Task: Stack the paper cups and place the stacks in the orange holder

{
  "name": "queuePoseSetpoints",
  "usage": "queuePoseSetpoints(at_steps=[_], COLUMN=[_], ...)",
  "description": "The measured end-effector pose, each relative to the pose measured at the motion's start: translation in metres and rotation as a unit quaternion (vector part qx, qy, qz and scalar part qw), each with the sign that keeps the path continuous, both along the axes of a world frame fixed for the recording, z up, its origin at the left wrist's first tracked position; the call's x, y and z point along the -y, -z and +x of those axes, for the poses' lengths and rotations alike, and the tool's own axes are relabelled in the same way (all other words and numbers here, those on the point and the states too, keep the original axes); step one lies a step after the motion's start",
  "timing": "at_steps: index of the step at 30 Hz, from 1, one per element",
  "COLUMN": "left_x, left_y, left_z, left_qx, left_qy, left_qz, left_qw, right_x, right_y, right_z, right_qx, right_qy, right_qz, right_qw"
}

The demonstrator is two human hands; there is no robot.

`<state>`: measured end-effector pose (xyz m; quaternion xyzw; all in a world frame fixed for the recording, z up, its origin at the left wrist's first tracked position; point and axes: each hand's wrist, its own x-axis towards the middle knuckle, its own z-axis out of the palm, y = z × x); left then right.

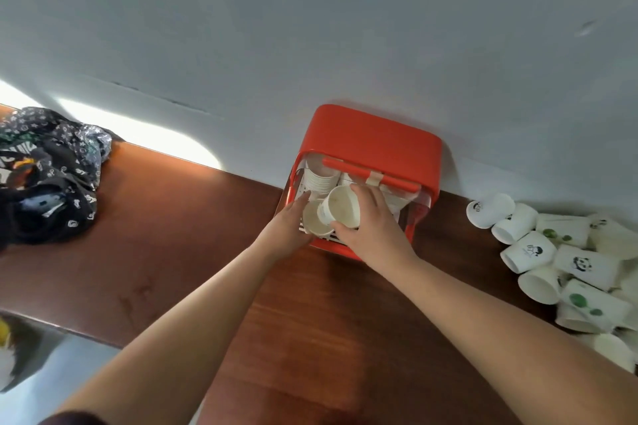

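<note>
Cup stack (340,209) tilted at the mouth of the orange holder (371,141), right hand (374,217) wrapped round it, angling it to clear the handle bar; left hand (290,221) cups a second stack (316,222) beside it, steadying; more loose cups (566,262) wait on the table (172,235), well right

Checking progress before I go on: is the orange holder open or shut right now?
Open. The orange holder has its clear front flap raised, and both the left hand and right hand reach inside with paper cups.
</note>
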<state>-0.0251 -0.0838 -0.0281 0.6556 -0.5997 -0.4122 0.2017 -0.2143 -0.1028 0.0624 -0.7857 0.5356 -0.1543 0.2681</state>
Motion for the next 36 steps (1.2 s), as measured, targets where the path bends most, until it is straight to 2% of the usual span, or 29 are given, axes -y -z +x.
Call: queuePoseSetpoints(at_steps=[8, 11, 13, 16, 22, 25, 28, 31, 36], left_x=[-0.006, -0.008, -0.009, -0.009, -0.011, -0.027, -0.049, -0.070, -0.085], left_y=[-0.013, -0.010, -0.009, -0.003, -0.003, -0.012, -0.022, -0.029, -0.039], left_z=[0.013, 0.015, 0.015, 0.016, 0.005, -0.004, -0.016, -0.034, -0.109], left_qx=[-0.151, -0.180, -0.146, -0.063, -0.013, 0.018, 0.024, 0.031, 0.042], left_qy=[-0.099, -0.108, -0.058, -0.008, -0.052, -0.099, -0.120, -0.108, -0.036], left_qz=[0.065, 0.074, 0.052, 0.004, -0.029, -0.038, -0.031, -0.013, 0.020], left_qw=[0.981, 0.975, 0.986, 0.998, 0.998, 0.994, 0.992, 0.994, 0.998], right_x=[0.005, 0.005, 0.005, 0.007, 0.006, -0.002, -0.018, -0.034, -0.070], right_y=[0.010, 0.025, 0.034, 0.045, 0.053, 0.041, 0.025, 0.016, 0.006], right_z=[0.025, 0.024, 0.022, 0.021, 0.016, -0.005, -0.046, -0.105, -0.227], right_qx=[-0.004, -0.044, -0.055, -0.059, -0.042, -0.076, -0.113, -0.145, -0.161], right_qy=[0.001, -0.024, -0.044, -0.032, -0.011, -0.004, -0.004, 0.038, 0.129], right_qz=[0.029, 0.090, 0.127, 0.120, 0.104, 0.099, 0.104, 0.114, 0.130], right_qw=[1.000, 0.995, 0.989, 0.991, 0.994, 0.992, 0.988, 0.982, 0.970])
